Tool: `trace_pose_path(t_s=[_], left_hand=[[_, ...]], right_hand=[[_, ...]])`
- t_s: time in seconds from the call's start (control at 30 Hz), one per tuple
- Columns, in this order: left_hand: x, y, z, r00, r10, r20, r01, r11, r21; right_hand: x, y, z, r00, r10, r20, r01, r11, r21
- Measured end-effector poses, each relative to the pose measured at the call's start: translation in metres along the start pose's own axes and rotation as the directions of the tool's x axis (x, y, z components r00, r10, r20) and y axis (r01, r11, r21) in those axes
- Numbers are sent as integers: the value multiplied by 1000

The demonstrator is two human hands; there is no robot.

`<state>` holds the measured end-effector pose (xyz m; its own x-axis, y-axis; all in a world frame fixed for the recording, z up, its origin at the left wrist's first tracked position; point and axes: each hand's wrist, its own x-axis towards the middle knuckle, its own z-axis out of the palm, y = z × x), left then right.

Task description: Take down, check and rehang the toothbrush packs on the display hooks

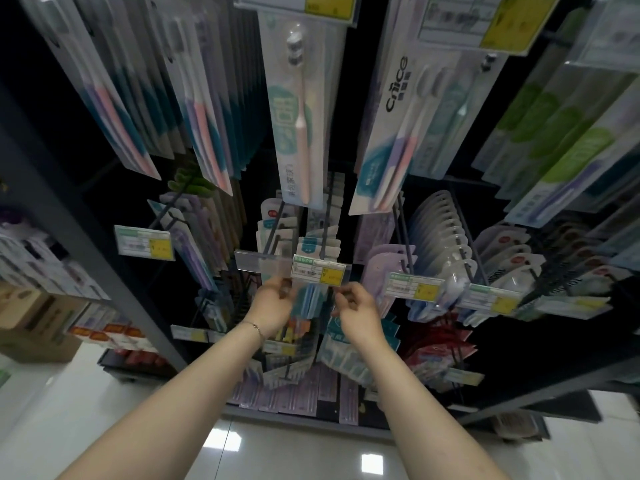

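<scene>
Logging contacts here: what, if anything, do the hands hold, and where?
A blue toothbrush pack, by its upper side edges: left hand pinches the left edge, right hand the right edge.

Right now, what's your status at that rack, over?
Left hand and right hand both pinching one toothbrush pack. Pack just under the price tag; hooked or not, can't tell. Tag covers pack top.

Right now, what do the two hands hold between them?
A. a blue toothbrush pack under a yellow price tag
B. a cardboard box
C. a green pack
A: the left hand and right hand pinch the edges of the blue toothbrush pack, just below the price tag.
</scene>
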<state>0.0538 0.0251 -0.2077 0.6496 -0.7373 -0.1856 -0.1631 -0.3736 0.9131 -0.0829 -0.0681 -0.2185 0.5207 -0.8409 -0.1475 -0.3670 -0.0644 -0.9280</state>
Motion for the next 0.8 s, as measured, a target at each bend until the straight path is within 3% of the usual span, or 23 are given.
trace_pose_path(t_s=[0.1, 0.2, 0.3, 0.4, 0.57, 0.8], left_hand=[[0, -5, 0, 999, -1, -48, 4, 999, 51], [1, -16, 0, 997, -67, -27, 71, 984, 161], [-1, -23, 6, 996, -73, 51, 56, 958, 280], [-4, -20, 18, 988, -40, 148, -20, 925, 380], [-13, -6, 45, 948, 25, 316, -214, 786, 580], [-37, 17, 90, 908, 176, 379, -403, 612, 681]], right_hand=[[-2, 1, -6, 1000, -2, -10, 2, 1000, -29], [-9, 5, -16, 999, -49, -21, 44, 982, -185], [-18, 6, -29, 991, -129, -21, 101, 855, -509], [-28, 9, -40, 985, -170, -33, 106, 742, -662], [-48, 20, -66, 963, -250, -99, 99, 673, -733], [-66, 43, -113, 959, -225, -171, 14, 641, -767]])
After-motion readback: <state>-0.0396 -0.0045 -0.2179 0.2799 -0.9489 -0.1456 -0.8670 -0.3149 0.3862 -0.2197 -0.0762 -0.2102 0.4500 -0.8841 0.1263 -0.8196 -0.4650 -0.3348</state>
